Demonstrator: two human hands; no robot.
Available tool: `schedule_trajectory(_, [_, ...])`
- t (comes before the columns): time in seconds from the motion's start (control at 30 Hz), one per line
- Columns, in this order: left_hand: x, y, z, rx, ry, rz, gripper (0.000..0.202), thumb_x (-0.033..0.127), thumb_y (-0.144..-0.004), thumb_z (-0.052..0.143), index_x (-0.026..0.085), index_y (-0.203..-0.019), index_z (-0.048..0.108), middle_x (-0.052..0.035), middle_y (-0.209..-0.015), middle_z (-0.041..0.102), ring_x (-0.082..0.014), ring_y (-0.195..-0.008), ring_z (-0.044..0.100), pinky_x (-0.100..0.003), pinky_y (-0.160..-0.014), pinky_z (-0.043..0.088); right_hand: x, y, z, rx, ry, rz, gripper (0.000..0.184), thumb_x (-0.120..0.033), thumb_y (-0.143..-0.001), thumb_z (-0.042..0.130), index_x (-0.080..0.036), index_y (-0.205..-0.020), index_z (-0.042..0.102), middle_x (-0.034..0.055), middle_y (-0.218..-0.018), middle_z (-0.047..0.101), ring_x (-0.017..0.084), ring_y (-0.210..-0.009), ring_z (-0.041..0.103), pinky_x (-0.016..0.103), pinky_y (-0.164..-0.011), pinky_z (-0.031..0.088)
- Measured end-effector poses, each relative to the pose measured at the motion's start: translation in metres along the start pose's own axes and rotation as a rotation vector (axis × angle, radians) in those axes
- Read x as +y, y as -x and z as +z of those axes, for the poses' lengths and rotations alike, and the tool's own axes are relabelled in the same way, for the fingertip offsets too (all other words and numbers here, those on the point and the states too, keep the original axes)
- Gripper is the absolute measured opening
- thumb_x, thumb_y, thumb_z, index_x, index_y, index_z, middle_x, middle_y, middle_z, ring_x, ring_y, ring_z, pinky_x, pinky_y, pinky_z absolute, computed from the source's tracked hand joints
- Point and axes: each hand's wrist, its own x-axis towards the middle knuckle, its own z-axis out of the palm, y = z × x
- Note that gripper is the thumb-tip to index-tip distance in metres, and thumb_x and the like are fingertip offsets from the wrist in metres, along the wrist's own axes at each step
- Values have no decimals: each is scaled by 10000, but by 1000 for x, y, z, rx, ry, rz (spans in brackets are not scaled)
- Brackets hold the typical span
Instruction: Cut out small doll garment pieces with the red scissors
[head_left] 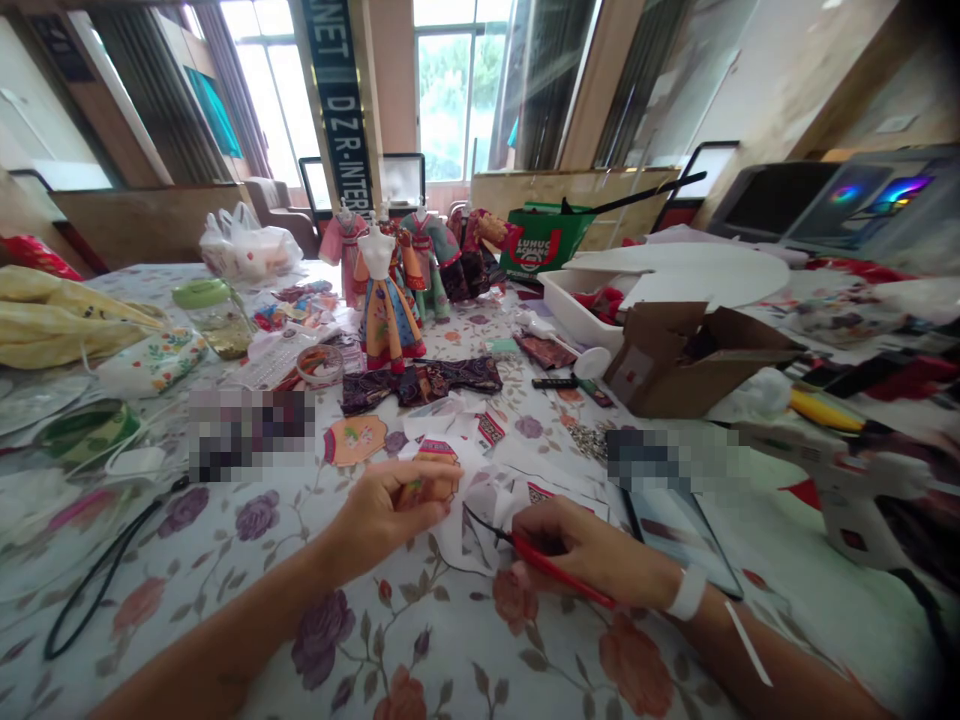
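My left hand (pixel 409 500) is closed around a small orange cloth piece with a patterned red trim (pixel 439 450). In my right hand (pixel 574 545) is a red-handled tool (pixel 559 572); its thin dark tip points left, over white cloth scraps (pixel 469 540) between my hands. My right fingers partly hide the tool, so its exact kind is unclear. Beyond my left hand lies a flat orange embroidered piece (pixel 355 441). Farther back is a strip of dark patterned cloth (pixel 420 383). A white doll-sized dress form (pixel 377 252) wears an orange and blue skirt (pixel 390 320).
Several small dressed forms stand behind the skirt. A glass jar with a green lid (pixel 214 315) is at left. On the right are a cardboard box (pixel 660 365), a white tray (pixel 574 310), a tablet-like device (pixel 686 535) and a white glue gun (pixel 840 490). Flowered cloth (pixel 420 640) covers the table.
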Motion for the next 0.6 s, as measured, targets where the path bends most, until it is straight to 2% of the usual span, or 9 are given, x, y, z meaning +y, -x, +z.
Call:
schedule_trajectory(0.17, [-2,0,1,-19,-18,3,301,178,-740,654,170,-1037,703,-28,-801,653,-145,-743,582,-261,-739,472,1,0,1,5,-2,-2,330,-323,-773,585,-183,-571,364,-58,-537,321,86,-531,285,213,-462,218])
schedule_trajectory(0.4, [0,0,1,-2,-41,-22,311,245,-753,670,176,-1055,702,-52,-845,691,-181,-837,613,-272,-769,481,3,-1,4,9,-36,-8,288,-264,-762,579,-178,-569,383,-57,-535,328,87,-536,297,219,-470,220])
schedule_trajectory(0.6, [-1,0,3,7,-60,-28,300,242,-746,673,180,-1038,709,-55,-850,693,-197,-880,615,-264,-728,489,4,-3,6,40,-35,-27,326,-296,-759,591,-182,-554,364,-56,-533,317,88,-538,288,216,-467,220])
